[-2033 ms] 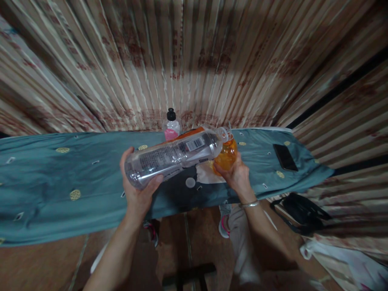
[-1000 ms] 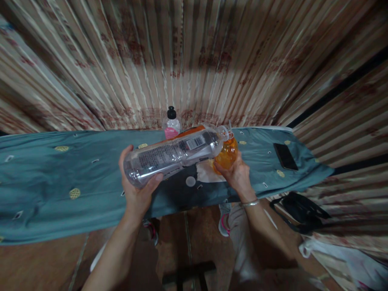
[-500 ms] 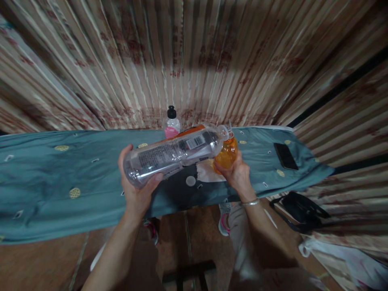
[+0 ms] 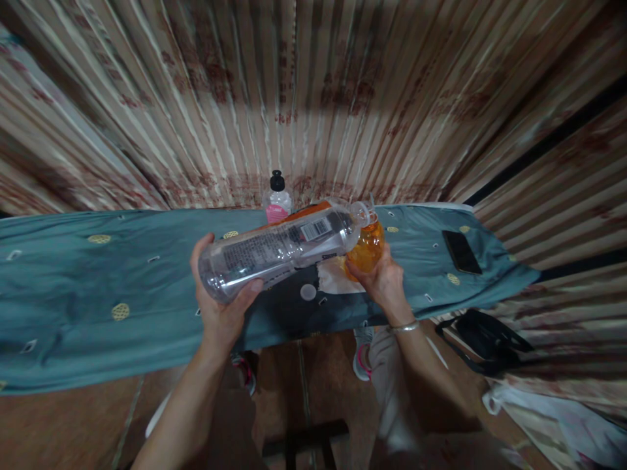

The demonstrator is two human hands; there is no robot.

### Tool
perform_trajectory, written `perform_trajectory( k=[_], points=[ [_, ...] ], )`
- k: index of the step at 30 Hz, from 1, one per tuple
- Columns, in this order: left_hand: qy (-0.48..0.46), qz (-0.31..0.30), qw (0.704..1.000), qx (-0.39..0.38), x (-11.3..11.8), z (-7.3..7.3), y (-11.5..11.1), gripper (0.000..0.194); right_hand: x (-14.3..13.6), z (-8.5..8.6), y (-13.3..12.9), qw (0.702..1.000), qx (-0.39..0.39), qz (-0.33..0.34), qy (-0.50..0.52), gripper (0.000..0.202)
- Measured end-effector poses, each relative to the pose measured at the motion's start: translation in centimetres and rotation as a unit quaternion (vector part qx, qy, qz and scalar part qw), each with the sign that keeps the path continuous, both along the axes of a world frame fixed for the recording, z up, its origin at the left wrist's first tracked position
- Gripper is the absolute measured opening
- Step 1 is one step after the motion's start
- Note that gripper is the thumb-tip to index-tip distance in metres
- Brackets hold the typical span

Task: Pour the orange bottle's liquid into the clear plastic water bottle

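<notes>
The left hand's [image 4: 223, 310] fingers grip the large clear plastic bottle [image 4: 279, 251], tilted over the teal cloth-covered tabletop [image 4: 157, 294]. Its mouth meets the amber transparent bottle [image 4: 367, 248], gripped by the right hand's [image 4: 385, 281] fingers.

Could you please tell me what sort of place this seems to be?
Probably a room in a home: pleated patterned curtains, a cloth-covered table, and a bag by a tiled floor.
</notes>
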State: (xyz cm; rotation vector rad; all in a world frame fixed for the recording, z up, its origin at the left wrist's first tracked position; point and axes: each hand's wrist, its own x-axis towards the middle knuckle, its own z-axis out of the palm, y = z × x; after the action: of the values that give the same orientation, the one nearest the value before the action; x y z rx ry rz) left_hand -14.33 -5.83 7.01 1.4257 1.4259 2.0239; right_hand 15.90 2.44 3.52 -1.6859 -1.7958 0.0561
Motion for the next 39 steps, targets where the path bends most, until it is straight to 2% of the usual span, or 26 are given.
perform_trajectory(
  k=[12,27,32,39],
  points=[
    [0.025,0.023,0.999,-0.014,0.13,0.27,0.05,0.092,0.19,-0.25,0.11,1.000,-0.004,-0.001,-0.005,0.092],
    [-0.006,0.001,1.000,0.004,0.01,0.14,0.10,0.094,0.01,0.01,-0.05,1.000,-0.001,0.004,-0.004,0.087],
    [-0.016,-0.018,1.000,-0.004,0.01,0.20,-0.09,0.088,0.05,0.07,-0.07,1.000,-0.007,0.006,0.002,0.090],
    [-0.009,-0.003,1.000,0.001,-0.02,0.06,-0.04,0.092,-0.10,0.26,0.03,1.000,-0.010,0.003,0.020,0.094]
  ],
)
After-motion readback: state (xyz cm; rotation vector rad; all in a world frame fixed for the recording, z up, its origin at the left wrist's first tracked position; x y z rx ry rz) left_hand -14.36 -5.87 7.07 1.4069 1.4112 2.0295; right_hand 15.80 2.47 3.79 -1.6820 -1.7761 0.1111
